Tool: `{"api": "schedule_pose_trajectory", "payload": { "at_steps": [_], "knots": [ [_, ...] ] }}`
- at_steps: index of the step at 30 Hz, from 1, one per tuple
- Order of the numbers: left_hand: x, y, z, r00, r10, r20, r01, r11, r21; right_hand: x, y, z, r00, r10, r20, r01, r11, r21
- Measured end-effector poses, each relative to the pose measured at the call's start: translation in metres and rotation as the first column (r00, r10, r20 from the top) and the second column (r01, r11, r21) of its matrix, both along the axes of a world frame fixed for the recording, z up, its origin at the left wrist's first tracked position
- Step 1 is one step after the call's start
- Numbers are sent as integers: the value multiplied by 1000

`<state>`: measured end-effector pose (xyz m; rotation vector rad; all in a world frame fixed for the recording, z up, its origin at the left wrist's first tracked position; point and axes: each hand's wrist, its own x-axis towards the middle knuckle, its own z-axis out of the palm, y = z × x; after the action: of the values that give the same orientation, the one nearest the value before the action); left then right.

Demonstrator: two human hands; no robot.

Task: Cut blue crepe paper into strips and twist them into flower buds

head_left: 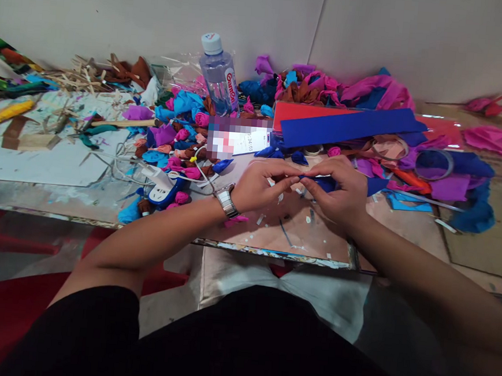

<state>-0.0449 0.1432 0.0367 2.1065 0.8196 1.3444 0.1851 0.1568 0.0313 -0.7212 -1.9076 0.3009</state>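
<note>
A piece of dark blue crepe paper (376,186) is pinched between my two hands above the front of the table. My left hand (262,183), with a metal watch on the wrist, holds its narrow left end between thumb and index finger. My right hand (340,189) grips it close by, fingertips almost touching the left ones, and the paper's wider end sticks out to the right past the knuckles. Behind the hands a long blue paper strip (351,128) lies over a red sheet (292,111). Small twisted blue pieces (271,152) lie just beyond my fingers.
A water bottle (219,78) stands behind a lit phone (250,141). Crumpled coloured paper pieces (183,110) spread to the left, near a power strip (164,190) with cables. Tape rolls (434,165) lie at right; a yellow-handled tool (14,110) is far left.
</note>
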Motion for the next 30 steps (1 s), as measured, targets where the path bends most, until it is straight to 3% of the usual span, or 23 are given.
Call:
{"api": "schedule_pose_trajectory", "payload": {
  "at_steps": [8, 12, 30],
  "knots": [
    [0, 1, 0, 996, -70, 50, 76, 988, -136, -1, -2, 1, 1000, 1, -21, -1, 1000, -22],
    [0, 1, 0, 997, -41, 64, 54, 978, -200, 0, -2, 2, 1000, 13, -21, -14, 999, -29],
    [1, -2, 0, 992, -98, 82, 107, 986, -125, -2, -4, 1, 997, -50, -61, 44, 995, -92]
  ]
}}
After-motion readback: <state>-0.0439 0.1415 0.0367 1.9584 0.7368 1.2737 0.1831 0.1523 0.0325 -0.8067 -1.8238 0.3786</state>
